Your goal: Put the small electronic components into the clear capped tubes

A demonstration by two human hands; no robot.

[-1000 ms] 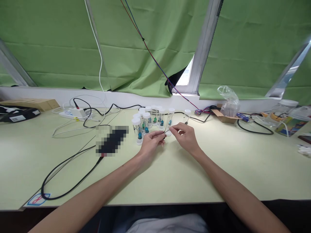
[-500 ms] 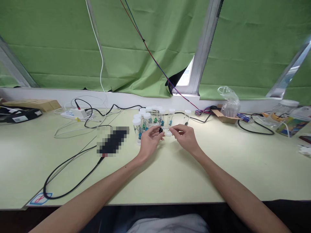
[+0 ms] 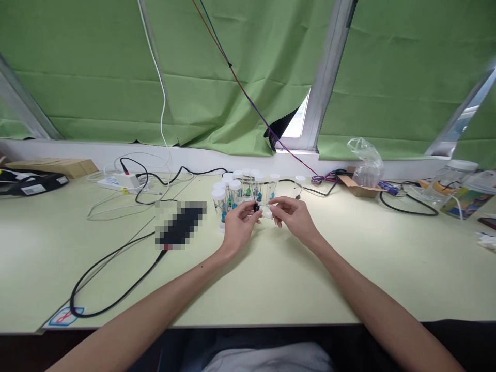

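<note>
Tabletop (image 3: 240,289), pale, fills mid frame; its front edge crosses the lower frame, both forearms reaching in over it. Left hand (image 3: 237,227), centre of frame: fingers half curled, thumb and fingertips pinched on a small black piece (image 3: 256,207), which sits at the fingertips facing the other hand. Right hand (image 3: 296,219), just right of centre: fingers bent, tips brought together on the near end of a thin rod (image 3: 264,205) that spans the narrow gap to the black piece; whether rod and piece are joined I can't tell from here. Capped clear tubes (image 3: 219,206) with blue and green bits stand bunched right behind and left of the left hand, so little room on that side; a lone tube (image 3: 299,187) stands just behind the right hand. Most open room: the broad stretch between the wrists and the front edge, plus tabletop right of the right forearm, out to the carton (image 3: 360,190) at upper right. Mid left, a pixelated dark object (image 3: 182,225) and looping black cable (image 3: 112,248) take up space, the loop's bottom near the front edge. White ledge (image 3: 217,164) bounds the back, green curtain (image 3: 194,103) above it
</note>
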